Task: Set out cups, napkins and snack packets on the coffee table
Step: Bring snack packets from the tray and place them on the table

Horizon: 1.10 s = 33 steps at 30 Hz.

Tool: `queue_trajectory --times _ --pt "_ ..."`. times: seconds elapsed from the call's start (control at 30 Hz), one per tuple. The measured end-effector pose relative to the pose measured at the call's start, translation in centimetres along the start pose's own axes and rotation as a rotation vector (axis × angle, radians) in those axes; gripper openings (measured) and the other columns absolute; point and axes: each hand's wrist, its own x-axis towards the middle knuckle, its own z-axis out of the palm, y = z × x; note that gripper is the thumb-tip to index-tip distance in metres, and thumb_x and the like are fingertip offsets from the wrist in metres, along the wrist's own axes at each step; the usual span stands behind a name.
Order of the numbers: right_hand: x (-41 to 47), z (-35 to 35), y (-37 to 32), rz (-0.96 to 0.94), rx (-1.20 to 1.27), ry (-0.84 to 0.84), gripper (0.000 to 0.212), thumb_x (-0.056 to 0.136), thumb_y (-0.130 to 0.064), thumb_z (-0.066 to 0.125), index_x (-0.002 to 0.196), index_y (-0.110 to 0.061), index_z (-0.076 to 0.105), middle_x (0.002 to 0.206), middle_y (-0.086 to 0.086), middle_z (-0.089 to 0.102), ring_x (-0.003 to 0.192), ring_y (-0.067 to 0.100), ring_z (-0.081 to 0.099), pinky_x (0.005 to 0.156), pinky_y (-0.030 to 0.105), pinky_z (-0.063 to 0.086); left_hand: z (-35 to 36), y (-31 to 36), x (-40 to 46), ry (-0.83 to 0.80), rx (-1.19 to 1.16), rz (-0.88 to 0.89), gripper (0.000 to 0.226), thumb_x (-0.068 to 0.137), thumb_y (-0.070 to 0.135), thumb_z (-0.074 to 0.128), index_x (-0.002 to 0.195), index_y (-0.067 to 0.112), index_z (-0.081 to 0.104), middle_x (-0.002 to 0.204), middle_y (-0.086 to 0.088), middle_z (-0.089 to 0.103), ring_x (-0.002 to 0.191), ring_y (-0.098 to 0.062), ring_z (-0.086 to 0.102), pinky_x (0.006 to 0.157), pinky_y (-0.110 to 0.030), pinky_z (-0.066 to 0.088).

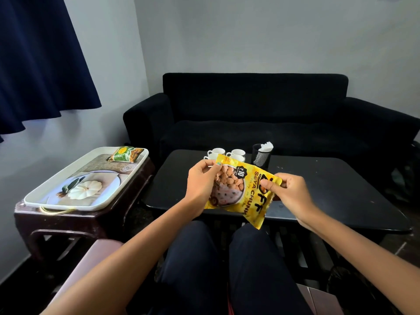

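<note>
On the far left a tray (45, 196) sits on a side stool (75, 221), with one green packet (125, 153) lying at its far end, probably next in line. In the middle, the left hand (201, 185) pinches the yellow packet (241, 189) by its left edge and the right hand (289, 192) pinches the right edge, so it hangs flat and tilted just above the near side of the coffee table (329, 189), looks ready to lay down. Behind it the cups (227, 153) are clustered at the far edge, and right of them a mesh holder (261, 156) keeps the napkins (266, 146) upright.
</note>
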Motion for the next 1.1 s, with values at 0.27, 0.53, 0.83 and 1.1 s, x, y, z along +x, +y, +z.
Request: queue_trajectory --times 0.27,0.53,0.83,1.1 --pt "0.3 -1.0 -1.0 -0.028 0.056 0.091 0.008 0.084 -0.024 0.067 0.080 -0.019 0.072 0.076 0.002 0.074 0.074 0.022 0.071 0.070 0.035 0.055 -0.4 -1.3 -0.1 -0.454 0.075 -0.273 0.048 0.083 0.049 0.065 0.122 0.023 0.053 0.116 0.002 0.067 0.105 -0.015 0.064 0.077 -0.032 0.057" --pt "0.3 -1.2 -2.2 0.004 0.065 -0.032 0.020 0.081 -0.030 0.068 0.084 -0.011 0.072 0.073 0.004 0.074 0.066 0.020 0.071 0.060 0.030 0.058 1.1 -2.1 -0.8 -0.365 0.081 -0.098 0.090 0.056 0.053 0.081 0.132 0.032 0.039 0.125 0.011 0.050 0.107 -0.007 0.054 0.077 -0.025 0.045" --pt "-0.7 -0.3 -2.7 -0.128 -0.170 -0.363 0.025 0.074 -0.039 0.072 0.060 -0.018 0.068 0.067 0.011 0.069 0.060 0.021 0.059 0.058 0.033 0.046 1.3 -2.0 -2.0 -0.834 0.428 -0.016 0.026 0.074 0.024 0.081 0.097 0.019 0.070 0.100 0.001 0.074 0.093 -0.014 0.070 0.090 -0.029 0.054" --pt "0.7 -2.2 -2.7 0.142 0.275 -0.059 0.036 0.090 -0.044 0.050 0.092 -0.015 0.070 0.081 0.003 0.072 0.073 0.016 0.068 0.065 0.026 0.054 0.9 -1.2 -1.2 -0.446 0.015 -0.163 0.030 0.076 0.037 0.076 0.097 0.015 0.072 0.091 0.003 0.076 0.081 -0.012 0.072 0.065 -0.022 0.056"
